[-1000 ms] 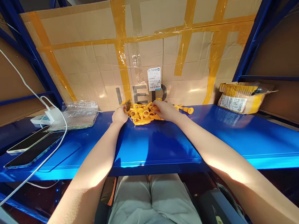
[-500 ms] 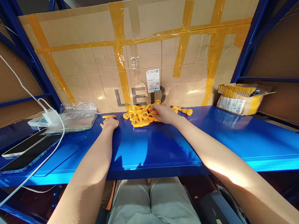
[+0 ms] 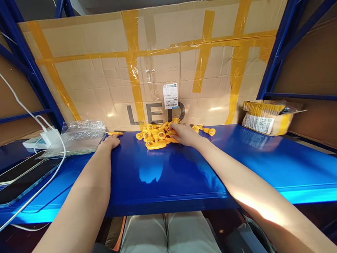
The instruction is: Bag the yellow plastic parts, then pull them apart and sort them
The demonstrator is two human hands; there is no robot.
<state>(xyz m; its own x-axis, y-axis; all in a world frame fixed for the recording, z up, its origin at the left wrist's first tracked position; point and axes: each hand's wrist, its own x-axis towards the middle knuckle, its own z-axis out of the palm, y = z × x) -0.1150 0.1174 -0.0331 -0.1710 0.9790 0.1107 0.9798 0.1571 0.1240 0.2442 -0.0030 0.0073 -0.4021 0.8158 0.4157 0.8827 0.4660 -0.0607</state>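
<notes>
A pile of small yellow plastic pieces [image 3: 154, 136] lies at the back of the blue shelf [image 3: 173, 181], against the cardboard. My right hand [image 3: 185, 134] rests on the pile's right side, its fingers curled in among the pieces. My left hand [image 3: 108, 142] lies on the shelf well left of the pile, fingers closed over one end of a single yellow piece [image 3: 116, 134]. A few more loose yellow pieces [image 3: 206, 130] lie just right of my right hand.
A taped cardboard sheet [image 3: 157, 64] marked "LED" forms the back wall. A clear plastic bag [image 3: 79, 135], a white charger [image 3: 50, 137] with its cable and two phones [image 3: 11, 181] sit at the left. A yellow packet [image 3: 266, 118] lies at the right. Blue rack posts flank both sides.
My left hand has left the pile and slid left along the shelf, taking one yellow piece with it. My right hand stayed on the pile. The view tilted up slightly.
</notes>
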